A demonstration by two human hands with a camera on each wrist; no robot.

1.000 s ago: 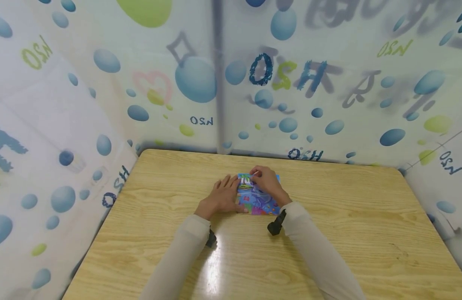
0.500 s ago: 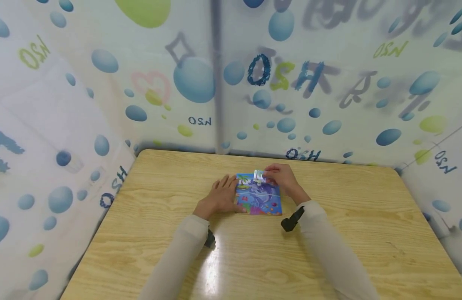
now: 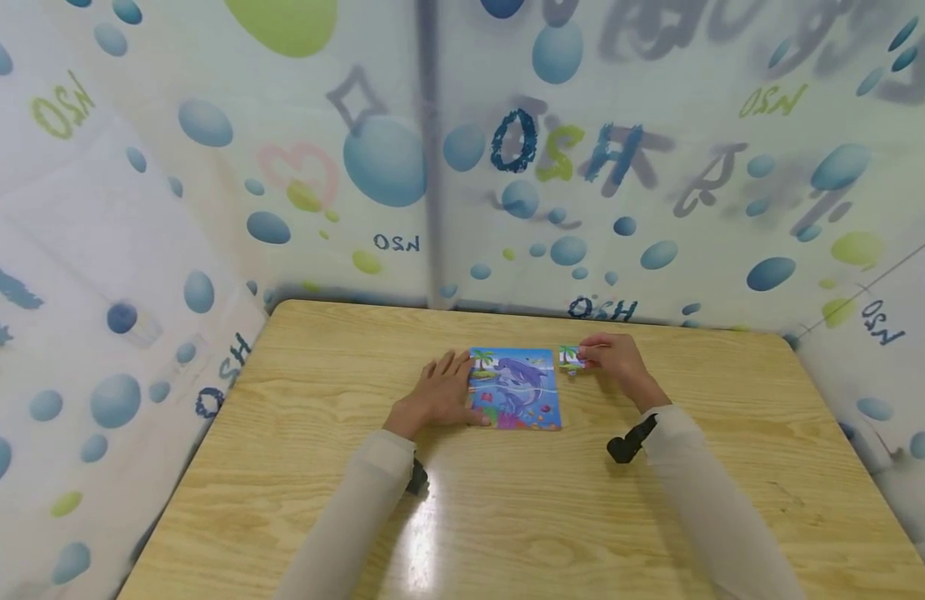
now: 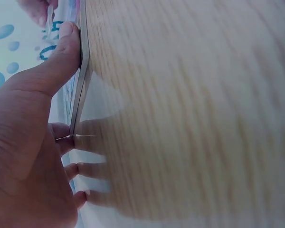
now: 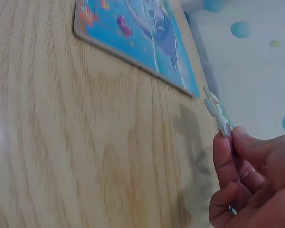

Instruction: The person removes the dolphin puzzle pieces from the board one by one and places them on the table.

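Blue dolphin picture board (image 3: pixel 517 388) flat on the wooden table (image 3: pixel 507 517), with the left hand (image 3: pixel 436 394) at its left edge, fingers extended and spread apart, thumb against the near left corner. Just right of the far right corner, raised above the table, a palm-tree jigsaw piece (image 3: pixel 569 358), pinched between thumb and forefinger of the right hand (image 3: pixel 616 360).

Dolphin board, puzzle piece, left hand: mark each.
Dolphin board (image 3: pixel 517 389): head view, middle of its printed face.
Puzzle piece (image 3: pixel 570 357): head view, palm-tree print.
Left hand (image 3: pixel 437 395): head view, back of hand.
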